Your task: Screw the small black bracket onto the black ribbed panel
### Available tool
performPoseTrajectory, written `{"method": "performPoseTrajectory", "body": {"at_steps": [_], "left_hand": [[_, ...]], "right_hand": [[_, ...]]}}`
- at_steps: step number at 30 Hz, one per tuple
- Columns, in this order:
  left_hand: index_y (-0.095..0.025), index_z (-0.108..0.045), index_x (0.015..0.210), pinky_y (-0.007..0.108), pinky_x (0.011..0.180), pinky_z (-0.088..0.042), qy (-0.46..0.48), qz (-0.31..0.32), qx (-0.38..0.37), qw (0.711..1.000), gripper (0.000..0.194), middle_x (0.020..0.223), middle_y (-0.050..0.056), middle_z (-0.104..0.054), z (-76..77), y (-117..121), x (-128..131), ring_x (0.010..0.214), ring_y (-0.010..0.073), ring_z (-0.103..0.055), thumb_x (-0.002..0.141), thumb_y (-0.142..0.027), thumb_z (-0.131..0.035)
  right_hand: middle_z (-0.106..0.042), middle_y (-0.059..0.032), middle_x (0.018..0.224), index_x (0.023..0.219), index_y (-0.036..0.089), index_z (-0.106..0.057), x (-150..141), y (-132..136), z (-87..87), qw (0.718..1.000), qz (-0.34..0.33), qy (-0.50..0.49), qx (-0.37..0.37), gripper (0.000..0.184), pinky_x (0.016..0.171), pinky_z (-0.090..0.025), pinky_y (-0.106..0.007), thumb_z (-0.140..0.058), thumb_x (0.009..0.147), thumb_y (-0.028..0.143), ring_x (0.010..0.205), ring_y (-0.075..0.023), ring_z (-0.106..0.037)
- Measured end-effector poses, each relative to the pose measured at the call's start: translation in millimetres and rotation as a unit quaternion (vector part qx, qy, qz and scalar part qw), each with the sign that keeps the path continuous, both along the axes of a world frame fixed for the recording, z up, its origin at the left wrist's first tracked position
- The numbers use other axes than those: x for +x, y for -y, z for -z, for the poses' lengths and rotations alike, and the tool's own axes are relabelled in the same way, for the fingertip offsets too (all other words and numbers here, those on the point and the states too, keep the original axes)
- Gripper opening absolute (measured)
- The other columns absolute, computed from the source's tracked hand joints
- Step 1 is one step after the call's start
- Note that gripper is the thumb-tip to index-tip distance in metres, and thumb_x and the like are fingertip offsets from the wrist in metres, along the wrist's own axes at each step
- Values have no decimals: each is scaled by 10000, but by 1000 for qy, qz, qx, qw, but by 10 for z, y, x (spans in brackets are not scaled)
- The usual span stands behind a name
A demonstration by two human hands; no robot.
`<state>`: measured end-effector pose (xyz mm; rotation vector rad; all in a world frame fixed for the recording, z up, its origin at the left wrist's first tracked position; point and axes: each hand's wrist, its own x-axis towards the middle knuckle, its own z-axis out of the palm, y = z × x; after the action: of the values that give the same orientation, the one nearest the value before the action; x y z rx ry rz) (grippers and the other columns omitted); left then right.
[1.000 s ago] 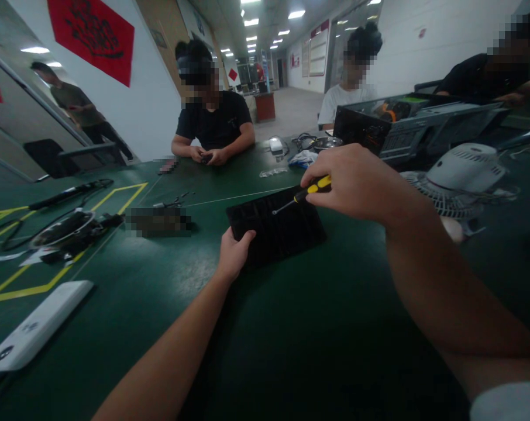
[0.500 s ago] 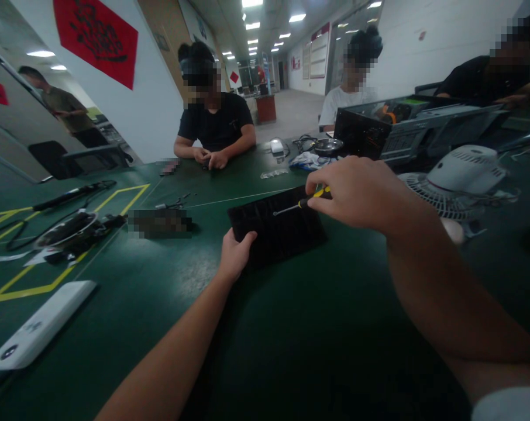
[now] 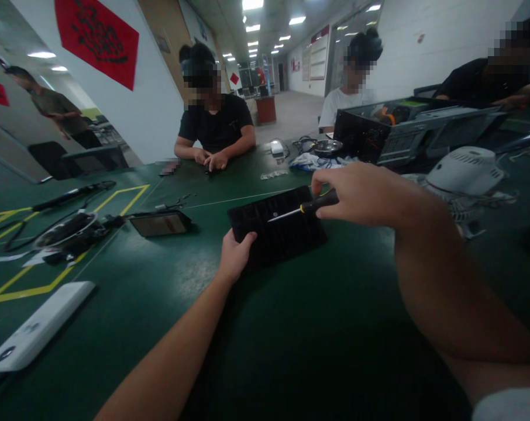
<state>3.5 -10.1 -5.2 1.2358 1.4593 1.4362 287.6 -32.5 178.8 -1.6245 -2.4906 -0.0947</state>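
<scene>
My left hand point(image 3: 237, 252) grips the near left edge of a flat black tray-like panel point(image 3: 286, 234), thumb on top and fingers out of sight beneath. Ridges divide the panel's dark surface. My right hand point(image 3: 365, 193) is closed round the black and yellow handle of a screwdriver point(image 3: 320, 202). Its thin metal shaft points left over the panel, and I cannot tell whether the tip touches it. A small round silver piece, perhaps a screw point(image 3: 275, 214), shows on the panel just above the shaft.
A phone-like device point(image 3: 159, 223) is propped left of the panel. Further left lie a cable-wrapped black item point(image 3: 72, 231) and a white oblong device point(image 3: 39, 327). A white fan-like housing point(image 3: 464, 172) and an open computer case point(image 3: 423, 131) stand right. Across the table a person point(image 3: 214, 126) handles something small.
My right hand has shifted slightly right and turned the screwdriver handle. The shaft's tip has moved a little down and left, away from the small silver piece. My left hand has stayed put.
</scene>
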Motion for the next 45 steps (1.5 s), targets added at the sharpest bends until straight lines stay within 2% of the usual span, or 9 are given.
{"method": "performPoseTrajectory", "body": {"at_steps": [4,8,19,24,33,45], "left_hand": [[-169,-716,1010,400,843,-568,-3,0,-5,1000,379,979,76,-774,-17,6,6,899,268,-720,712,-384,-807],[-175,-717,1028,406,862,-571,4,4,-5,1000,389,999,77,-775,-15,4,5,920,271,-725,713,-386,-807],[-173,-716,994,403,841,-587,3,-9,-10,1000,367,957,75,-774,-17,3,12,890,270,-730,697,-365,-815],[-172,-722,999,396,817,-591,4,-10,-10,1000,370,957,78,-775,6,-8,4,883,266,-726,700,-368,-816],[-177,-718,1013,416,856,-583,7,-3,-10,1000,376,977,78,-776,-3,0,7,903,273,-729,709,-375,-815],[-172,-722,1018,414,851,-589,-2,-4,-10,1000,363,982,80,-777,-28,10,16,908,275,-733,718,-359,-803]], "right_hand": [[-771,-89,971,1045,230,-779,38,-3,-24,999,17,-17,32,263,686,-399,-366,-683,858,389,843,-267,-673],[-776,-90,980,1013,240,-809,9,-15,-47,997,39,-44,48,234,750,-438,-391,-718,842,370,905,-286,-692],[-801,-71,1058,1071,289,-824,-50,-41,-15,994,-5,-41,97,246,776,-483,-398,-739,841,301,1016,-326,-710],[-806,-53,1046,1064,298,-831,-78,-42,-2,994,-6,-34,107,247,810,-481,-399,-740,834,283,998,-302,-709],[-805,-62,1089,1079,294,-832,-90,-72,21,994,-10,-24,106,275,810,-483,-410,-716,831,265,1033,-315,-707],[-808,-93,1029,1034,286,-850,-103,-49,-3,997,19,-36,65,261,780,-490,-426,-702,832,358,969,-333,-718]]}}
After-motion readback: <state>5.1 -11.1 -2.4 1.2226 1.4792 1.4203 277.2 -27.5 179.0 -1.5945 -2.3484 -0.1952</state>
